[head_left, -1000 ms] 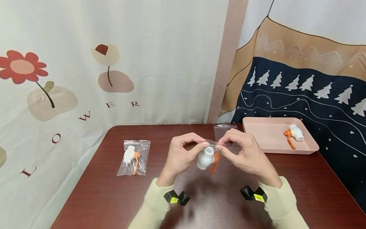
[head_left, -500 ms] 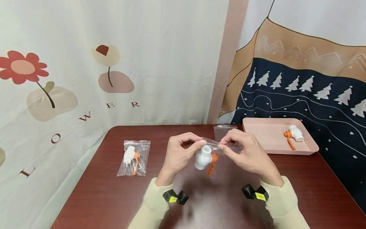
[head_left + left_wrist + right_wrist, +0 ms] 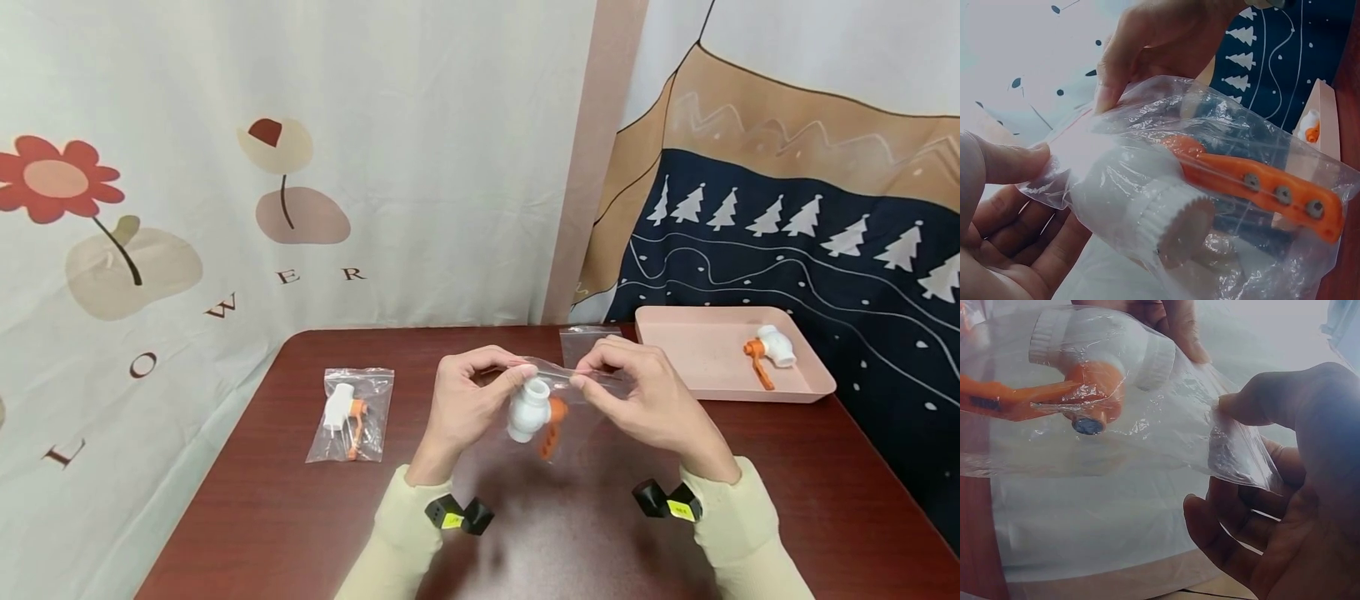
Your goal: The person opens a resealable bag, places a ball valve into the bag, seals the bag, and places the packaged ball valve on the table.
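Observation:
Between my hands hangs a clear zip bag [image 3: 1241, 125] with a white plastic ball valve [image 3: 528, 412] inside. An orange handle [image 3: 1272, 190] juts from the valve. My left hand [image 3: 467, 412] pinches the bag's top edge between thumb and forefinger. On the other side, my right hand [image 3: 647, 402] pinches the same edge near its corner. In the right wrist view, the film [image 3: 1197, 431] stretches from the left fingers to the right thumb, and the valve lies beneath it. I cannot tell whether the bag's mouth is parted.
A bagged white and orange valve [image 3: 341, 408] lies on the table [image 3: 247, 500] at left. The pink tray [image 3: 697, 379] at back right holds an unbagged valve [image 3: 776, 347]. Behind my right hand lies a flat clear bag [image 3: 581, 343]. Curtains hang beyond the table.
The bag and valve have shifted slightly left along with my left hand. My hands are a little farther apart, and the bag's top edge between them is more spread out.

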`<state>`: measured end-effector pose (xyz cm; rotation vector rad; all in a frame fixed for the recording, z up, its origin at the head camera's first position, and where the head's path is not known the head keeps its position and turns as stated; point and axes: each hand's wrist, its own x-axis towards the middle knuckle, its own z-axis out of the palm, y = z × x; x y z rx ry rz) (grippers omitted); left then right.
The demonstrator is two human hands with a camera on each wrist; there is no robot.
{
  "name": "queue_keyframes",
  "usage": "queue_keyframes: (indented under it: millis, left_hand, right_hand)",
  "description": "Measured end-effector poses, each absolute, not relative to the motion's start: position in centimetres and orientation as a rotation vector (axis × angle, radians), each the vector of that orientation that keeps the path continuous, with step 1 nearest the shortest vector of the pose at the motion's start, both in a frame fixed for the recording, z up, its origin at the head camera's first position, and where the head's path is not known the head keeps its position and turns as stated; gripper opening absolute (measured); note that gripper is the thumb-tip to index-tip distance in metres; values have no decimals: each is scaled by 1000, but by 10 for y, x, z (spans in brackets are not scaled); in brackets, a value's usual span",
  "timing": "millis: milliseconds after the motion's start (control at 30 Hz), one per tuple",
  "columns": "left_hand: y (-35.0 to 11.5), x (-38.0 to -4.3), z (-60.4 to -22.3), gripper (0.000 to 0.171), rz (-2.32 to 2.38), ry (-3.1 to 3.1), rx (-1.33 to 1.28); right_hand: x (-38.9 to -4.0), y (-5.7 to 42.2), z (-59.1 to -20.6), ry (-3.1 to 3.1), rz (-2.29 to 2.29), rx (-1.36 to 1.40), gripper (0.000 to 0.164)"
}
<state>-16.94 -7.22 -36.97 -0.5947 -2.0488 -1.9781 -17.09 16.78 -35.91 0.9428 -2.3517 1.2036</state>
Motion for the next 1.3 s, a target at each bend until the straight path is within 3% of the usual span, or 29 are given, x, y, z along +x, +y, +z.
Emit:
queue_keyframes:
  millis: [1300]
  left_hand:
    - [-83, -173, -367, 9, -1953, -2059, -457]
  right_hand:
    - [-172, 198, -353, -2463, 1202, 908, 19]
